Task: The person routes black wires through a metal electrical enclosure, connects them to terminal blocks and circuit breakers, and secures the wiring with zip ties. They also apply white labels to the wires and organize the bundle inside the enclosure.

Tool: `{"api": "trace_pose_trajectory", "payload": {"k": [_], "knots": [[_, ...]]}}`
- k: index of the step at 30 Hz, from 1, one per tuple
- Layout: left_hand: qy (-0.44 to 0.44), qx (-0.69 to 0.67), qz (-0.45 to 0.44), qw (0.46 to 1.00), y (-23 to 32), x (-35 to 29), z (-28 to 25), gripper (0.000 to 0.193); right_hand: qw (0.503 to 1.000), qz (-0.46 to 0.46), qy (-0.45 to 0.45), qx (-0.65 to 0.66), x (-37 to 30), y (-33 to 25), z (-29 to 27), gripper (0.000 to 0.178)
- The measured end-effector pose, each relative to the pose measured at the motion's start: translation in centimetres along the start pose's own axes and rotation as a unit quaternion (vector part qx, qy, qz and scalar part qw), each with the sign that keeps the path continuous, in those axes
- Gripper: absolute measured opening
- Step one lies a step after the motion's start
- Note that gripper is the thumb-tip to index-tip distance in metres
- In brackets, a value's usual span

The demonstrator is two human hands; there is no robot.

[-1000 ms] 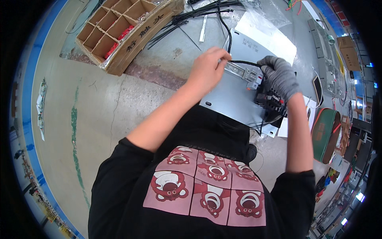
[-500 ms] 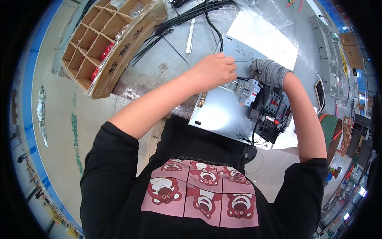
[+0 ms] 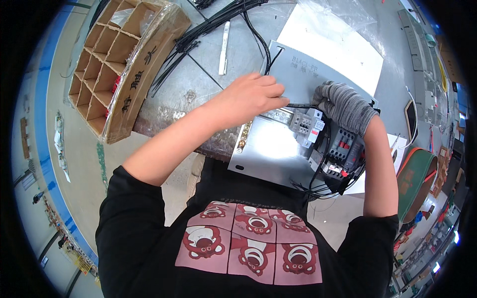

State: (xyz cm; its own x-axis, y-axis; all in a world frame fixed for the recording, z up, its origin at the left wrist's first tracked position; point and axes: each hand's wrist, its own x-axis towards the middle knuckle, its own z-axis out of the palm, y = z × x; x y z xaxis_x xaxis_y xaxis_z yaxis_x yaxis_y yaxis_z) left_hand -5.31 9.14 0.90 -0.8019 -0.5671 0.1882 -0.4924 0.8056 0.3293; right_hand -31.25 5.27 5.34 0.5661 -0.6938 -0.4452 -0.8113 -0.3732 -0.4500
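A grey metal mounting plate [image 3: 268, 156] lies tilted on the table edge, close to my body. My bare left hand [image 3: 253, 97] is closed over its left part, fingers pinched on a black wire [image 3: 299, 106] running across to the other hand. My right hand [image 3: 344, 105], in a grey knitted glove, curls around the wire's other end; its fingertips are partly hidden. Just below sit a light grey circuit breaker [image 3: 312, 126] on a rail and a dark contactor [image 3: 343, 146] with black wires around it. Brass screws line a terminal bar [image 3: 244, 136] at the plate's left edge.
A divided cardboard box [image 3: 134, 92] stands at the left. Beside it lie a bundle of long black strands [image 3: 208, 26] and a white pen [image 3: 224, 49]. White paper [image 3: 333, 42] and clear plastic are beyond the plate; a phone [image 3: 411, 116] lies at the right.
The view has shifted slightly. My hands are a little farther apart, both still closed on the black wire. A thin black strand now shows over the plate's far left corner.
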Motion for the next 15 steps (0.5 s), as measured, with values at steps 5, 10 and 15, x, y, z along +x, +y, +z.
{"api": "trace_pose_trajectory", "payload": {"k": [5, 10, 15], "knots": [[0.042, 0.006, -0.016, 0.999, 0.5, 0.0, 0.1, 0.025, 1.0, -0.015, -0.008, -0.016, 0.2, 0.4, 0.0, 0.012], [-0.004, 0.04, -0.13, 0.991, 2.9, 0.3, -0.1, 0.027, 0.999, 0.019, 0.014, -0.027, -0.2, -0.4, -1.1, 0.013], [0.03, -0.074, -0.231, 0.97, 5.0, 2.6, 1.0, 0.02, 0.998, 0.009, 0.039, 0.04, -1.1, -0.3, -1.7, 0.013]]}}
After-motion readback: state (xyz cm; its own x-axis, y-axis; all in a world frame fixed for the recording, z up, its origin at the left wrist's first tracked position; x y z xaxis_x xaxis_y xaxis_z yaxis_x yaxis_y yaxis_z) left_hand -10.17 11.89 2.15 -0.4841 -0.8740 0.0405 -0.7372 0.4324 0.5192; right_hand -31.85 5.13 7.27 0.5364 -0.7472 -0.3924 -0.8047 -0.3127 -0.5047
